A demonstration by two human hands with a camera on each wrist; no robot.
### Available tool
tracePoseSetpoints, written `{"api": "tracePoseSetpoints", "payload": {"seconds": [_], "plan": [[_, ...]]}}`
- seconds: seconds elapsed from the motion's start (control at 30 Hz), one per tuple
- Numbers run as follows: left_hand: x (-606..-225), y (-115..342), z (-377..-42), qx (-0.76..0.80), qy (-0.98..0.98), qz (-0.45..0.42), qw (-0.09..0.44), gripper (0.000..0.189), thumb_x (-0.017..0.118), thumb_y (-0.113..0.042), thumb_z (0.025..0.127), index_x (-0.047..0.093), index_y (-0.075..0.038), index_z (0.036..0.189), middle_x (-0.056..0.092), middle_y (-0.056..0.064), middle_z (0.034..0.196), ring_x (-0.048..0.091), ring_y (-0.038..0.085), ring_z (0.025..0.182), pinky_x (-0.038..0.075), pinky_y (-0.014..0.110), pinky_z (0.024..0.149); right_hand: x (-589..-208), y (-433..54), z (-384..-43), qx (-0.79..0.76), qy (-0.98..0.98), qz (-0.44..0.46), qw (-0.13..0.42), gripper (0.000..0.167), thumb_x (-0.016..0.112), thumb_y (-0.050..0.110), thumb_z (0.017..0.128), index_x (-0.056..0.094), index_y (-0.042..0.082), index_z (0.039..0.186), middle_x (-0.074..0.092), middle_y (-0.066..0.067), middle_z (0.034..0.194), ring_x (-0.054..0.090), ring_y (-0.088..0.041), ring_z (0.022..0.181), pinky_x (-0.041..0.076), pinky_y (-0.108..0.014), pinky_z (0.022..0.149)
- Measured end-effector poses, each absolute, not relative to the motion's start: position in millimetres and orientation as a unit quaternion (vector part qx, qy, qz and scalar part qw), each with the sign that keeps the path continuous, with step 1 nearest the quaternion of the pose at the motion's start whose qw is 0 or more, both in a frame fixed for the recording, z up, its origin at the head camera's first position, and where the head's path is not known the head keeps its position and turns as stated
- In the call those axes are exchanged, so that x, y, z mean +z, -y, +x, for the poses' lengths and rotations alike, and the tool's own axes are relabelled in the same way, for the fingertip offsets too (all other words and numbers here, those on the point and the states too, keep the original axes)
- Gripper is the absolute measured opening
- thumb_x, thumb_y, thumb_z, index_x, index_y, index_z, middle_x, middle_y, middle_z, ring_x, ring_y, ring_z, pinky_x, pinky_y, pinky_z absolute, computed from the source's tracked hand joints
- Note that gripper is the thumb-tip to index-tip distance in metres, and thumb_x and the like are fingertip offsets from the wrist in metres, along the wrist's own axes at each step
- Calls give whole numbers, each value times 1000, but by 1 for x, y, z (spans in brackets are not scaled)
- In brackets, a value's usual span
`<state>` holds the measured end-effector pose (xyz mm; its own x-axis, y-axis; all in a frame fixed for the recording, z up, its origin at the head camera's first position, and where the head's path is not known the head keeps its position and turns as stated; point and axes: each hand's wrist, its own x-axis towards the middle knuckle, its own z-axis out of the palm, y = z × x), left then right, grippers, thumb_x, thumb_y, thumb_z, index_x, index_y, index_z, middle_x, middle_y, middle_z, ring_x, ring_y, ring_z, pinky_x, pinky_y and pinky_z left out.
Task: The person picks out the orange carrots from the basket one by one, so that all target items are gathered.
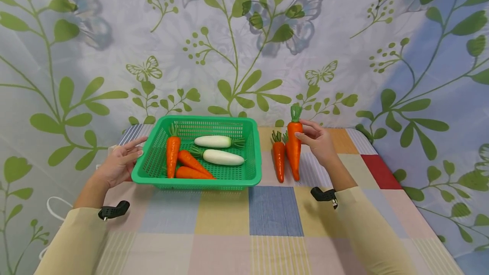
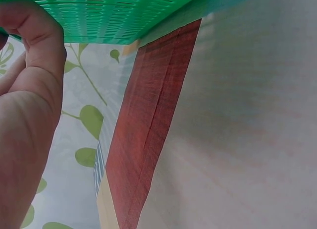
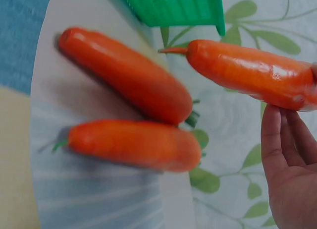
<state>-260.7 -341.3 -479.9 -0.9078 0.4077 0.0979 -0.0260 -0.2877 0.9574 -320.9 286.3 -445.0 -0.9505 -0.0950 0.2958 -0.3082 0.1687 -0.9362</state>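
Note:
My right hand (image 1: pixel 318 141) pinches an orange carrot (image 1: pixel 294 139) with a green top, held upright above the table, its tip pointing down. Two more carrots lie below it; one carrot (image 1: pixel 279 162) shows well in the head view, while the other (image 3: pixel 133 145) is mostly hidden there behind the held one. At the left, my left hand (image 1: pixel 121 162) grips the side rim of a green plastic basket (image 1: pixel 198 182). Inside are three carrots, one of them a long carrot (image 1: pixel 173 156), and two white radishes, the nearer radish (image 1: pixel 223 157) lying crosswise.
A patchwork cloth (image 1: pixel 221 215) covers the table. Behind it hangs a curtain (image 1: pixel 183 33) printed with leaves and butterflies. A white cable (image 1: pixel 57 200) runs beside the left sleeve. Black wrist cameras sit on both forearms.

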Motion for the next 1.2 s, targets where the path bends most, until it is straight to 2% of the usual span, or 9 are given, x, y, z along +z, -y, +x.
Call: {"api": "tracePoseSetpoints", "payload": {"seconds": [0.2,0.43,0.83,1.03,1.2], "plan": [[-478,340,-260,783,-585,163,134,55,39,1,109,26,-10,161,68,3,120,73,15,105,62,33,89,-443,-294,-316,616,777,109,71,53,72,17,97,55,4,145,71,8,108,71,-6,93,61,-19,81],[-479,338,-260,788,-580,159,133,53,39,1,109,30,-12,159,68,4,119,74,15,104,62,33,88,-437,-301,-310,612,783,99,48,54,71,13,97,52,-1,145,70,0,110,71,-8,92,62,-22,81],[-481,338,-261,798,-568,155,129,52,39,3,108,34,-11,158,69,5,117,75,17,102,62,34,87,-455,-316,-323,609,789,78,29,57,72,14,96,50,-2,146,68,3,111,70,-5,92,63,-26,78],[-481,339,-261,800,-561,164,132,52,38,4,108,34,-11,157,69,6,118,74,17,103,62,34,87,-475,-327,-336,602,797,49,26,58,74,21,96,52,5,147,65,1,117,68,-1,93,62,-21,77],[-481,339,-261,800,-557,175,135,51,38,5,108,37,-12,155,69,6,119,74,17,104,62,33,88,-483,-332,-340,587,809,34,21,59,75,27,95,54,7,146,66,2,113,69,-3,89,62,-22,77]]}}
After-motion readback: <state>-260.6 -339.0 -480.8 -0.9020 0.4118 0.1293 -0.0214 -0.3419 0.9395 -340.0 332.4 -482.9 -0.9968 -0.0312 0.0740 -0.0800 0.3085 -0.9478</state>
